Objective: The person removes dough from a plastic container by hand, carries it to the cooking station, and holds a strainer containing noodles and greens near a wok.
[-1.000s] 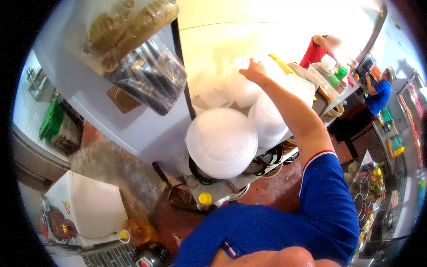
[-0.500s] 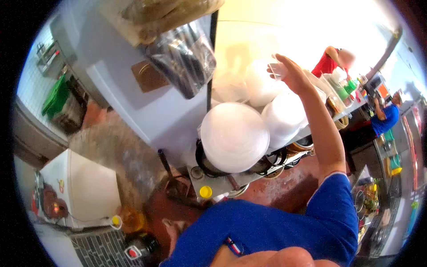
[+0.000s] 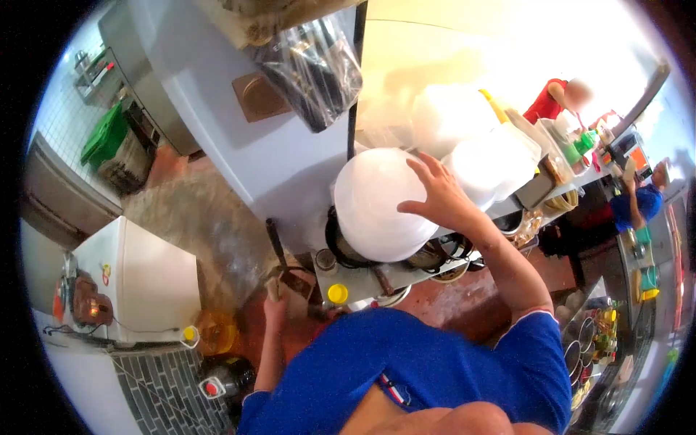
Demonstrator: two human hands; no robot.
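My right hand (image 3: 444, 197) is open, thumb and fingers spread, over the right side of a large white round stack (image 3: 380, 210) that looks like plastic bowls or lids. Whether the fingertips touch it I cannot tell. More white round stacks (image 3: 478, 170) stand just behind it on the counter. Low on the left, my left hand (image 3: 274, 299) is raised near a dark handle (image 3: 275, 241) and a brown object beside it. Its fingers are small and blurred. A yellow cap (image 3: 337, 293) and a glass jar (image 3: 325, 259) sit at the counter's near corner.
A white fridge-like cabinet (image 3: 246, 159) rises at left, with a plastic-wrapped dark package (image 3: 312, 76) on it. A white chest (image 3: 156, 290) and an oil jug (image 3: 217, 330) stand at lower left. Two people, in red (image 3: 547, 101) and blue (image 3: 638, 206), are farther along the counter.
My right hand has come back from the rear stacks to the front white stack, fingers spread. My left hand has risen toward the dark handle. The view has shifted slightly.
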